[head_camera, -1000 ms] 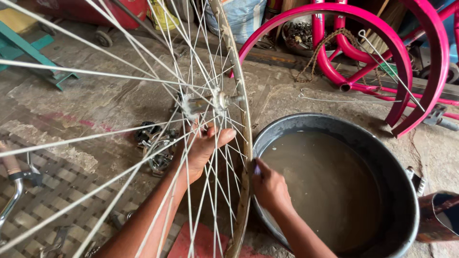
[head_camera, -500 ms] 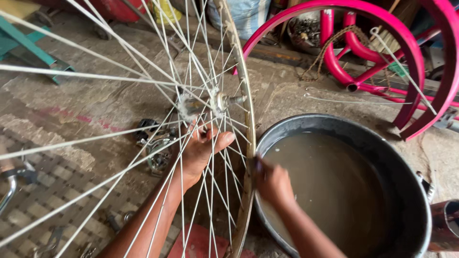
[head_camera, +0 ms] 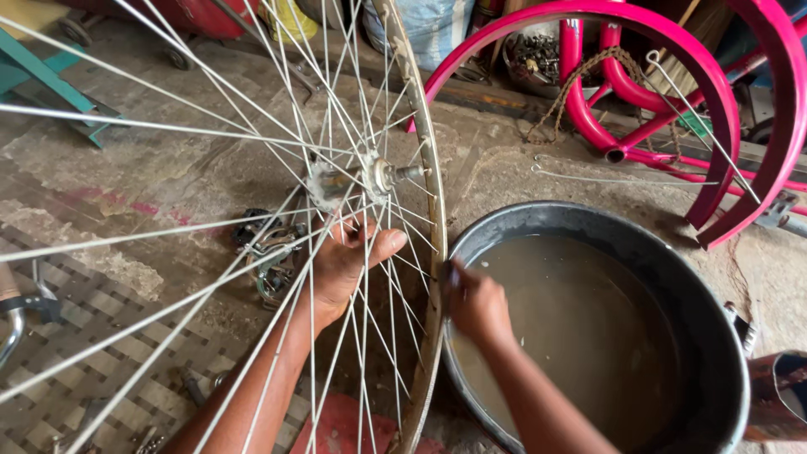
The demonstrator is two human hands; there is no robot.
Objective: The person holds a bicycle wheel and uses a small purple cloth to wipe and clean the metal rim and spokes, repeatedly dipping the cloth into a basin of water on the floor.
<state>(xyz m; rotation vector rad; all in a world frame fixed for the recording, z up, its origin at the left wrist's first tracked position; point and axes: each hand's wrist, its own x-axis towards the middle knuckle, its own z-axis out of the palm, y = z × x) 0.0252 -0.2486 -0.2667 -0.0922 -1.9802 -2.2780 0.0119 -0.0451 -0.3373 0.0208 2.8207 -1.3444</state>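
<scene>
A bicycle wheel stands upright before me, its metal rim (head_camera: 429, 151) edge-on and its hub (head_camera: 370, 178) in the middle of many thin spokes. My left hand (head_camera: 346, 265) reaches among the spokes just under the hub, fingers curled around them and thumb stretched toward the rim. My right hand (head_camera: 475, 304) is a fist pressed against the rim's right side, low down; what lies inside the fingers is hidden. Right beside that hand sits a round grey basin (head_camera: 725, 336) of muddy brown water.
Pink bicycle frame parts (head_camera: 672, 46) lean behind the basin, with loose spokes (head_camera: 605, 178) on the concrete. A greasy pedal part (head_camera: 271, 262) lies on the floor behind the wheel. A teal stand (head_camera: 42, 80) is far left, a rusty can (head_camera: 777, 395) at right.
Both hands stay in nearly the same places on the wheel; my right hand has crept slightly up the rim. The view has shifted a little.
</scene>
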